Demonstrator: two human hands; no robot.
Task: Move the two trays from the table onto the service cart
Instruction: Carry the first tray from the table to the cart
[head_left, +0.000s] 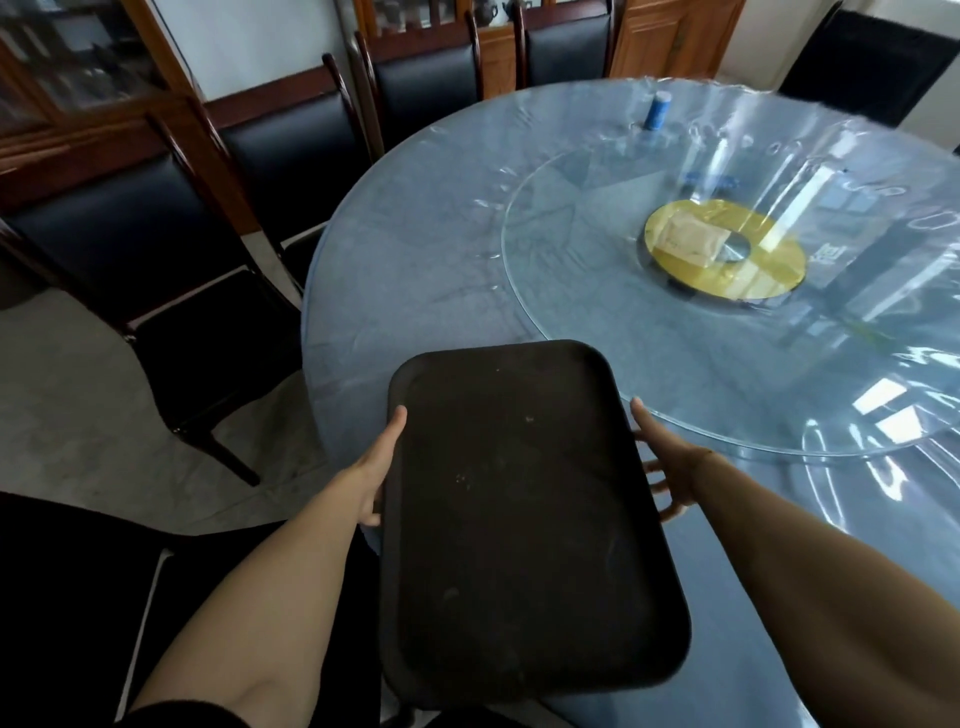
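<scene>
Both forearms reach forward, bare. The left hand (375, 474) and right hand (666, 474) clamp opposite sides, fingers apparently curled underneath.

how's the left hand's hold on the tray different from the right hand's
The left hand lies along the long left edge of the dark rectangular plastic tray, thumb on the rim, fingers curled under. The right hand meets the opposite long edge with fingers spread wider, mostly below the tray; its grip looks looser. Both hold the tray near its far end, over the edge of the round blue-covered table.
</scene>
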